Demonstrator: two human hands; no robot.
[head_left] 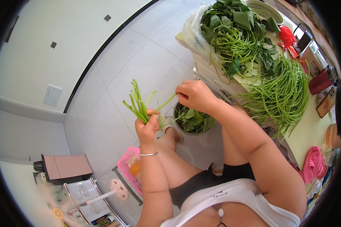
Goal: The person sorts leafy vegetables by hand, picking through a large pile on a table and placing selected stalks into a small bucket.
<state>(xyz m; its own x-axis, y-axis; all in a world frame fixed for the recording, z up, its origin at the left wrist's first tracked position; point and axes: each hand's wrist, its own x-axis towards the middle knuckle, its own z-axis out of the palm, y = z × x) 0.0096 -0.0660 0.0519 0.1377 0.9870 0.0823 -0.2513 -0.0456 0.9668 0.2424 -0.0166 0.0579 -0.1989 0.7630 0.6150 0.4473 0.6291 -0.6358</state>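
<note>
My left hand point(147, 127) is closed round a small bunch of green leaf stems point(138, 104), their ends fanning upward. One stem stretches from this bunch to my right hand point(195, 94), which pinches its tip between thumb and fingers. Below my hands, a dark bin point(177, 109) on the floor holds green leaves point(193, 120) and stem scraps. To the right, a large pile of bare green stems point(282, 94) lies on the table. Beyond it sits a heap of leafy greens point(236, 36), partly in a clear plastic bag point(196, 32).
The pale table point(310, 130) also bears a phone point(326, 103), a dark red cup point(322, 80), a pink cloth point(313, 163) and a light green basket point(267, 10). A pink basket point(127, 159) stands left of my leg. A pinkish box point(69, 166) is at lower left.
</note>
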